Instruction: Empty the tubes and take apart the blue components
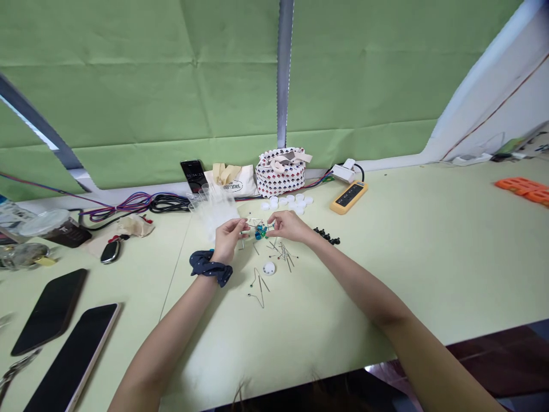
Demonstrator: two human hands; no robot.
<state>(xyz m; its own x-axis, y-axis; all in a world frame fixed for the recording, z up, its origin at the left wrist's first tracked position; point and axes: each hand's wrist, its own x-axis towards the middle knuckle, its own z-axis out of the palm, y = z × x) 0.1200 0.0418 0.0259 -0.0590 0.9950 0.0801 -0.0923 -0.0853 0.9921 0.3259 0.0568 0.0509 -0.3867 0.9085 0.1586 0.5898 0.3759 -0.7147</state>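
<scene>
green and blue parts [259, 232], small and wire-legged, lie on the pale worktop [386, 274] between the two hands, far from the near edge. the left hand [227, 237] is closed in a pinch, thumb against fingertips, on a thin metal pin [242, 240] just left of the parts. a dark dotted scrunchie [210, 266] sits on its wrist. the right hand [288, 225] is also closed in a pinch just right of and above the parts; what its fingertips grip is too small to tell.

loose metal pins [282, 252] are scattered just near of the right hand. a white round cap [269, 268] and a bent wire [259, 289] lie nearer still. black small pieces [326, 235] lie right of the right hand. a group of white caps [287, 202] lies just beyond the hands, with clear plastic cups [212, 213] beyond the left hand. along the far edge stand a patterned bag [281, 171], a cream bag [229, 178], an upright phone [194, 174] and a yellow device [348, 197]. two dark phones [49, 309] lie flat at near left.
</scene>
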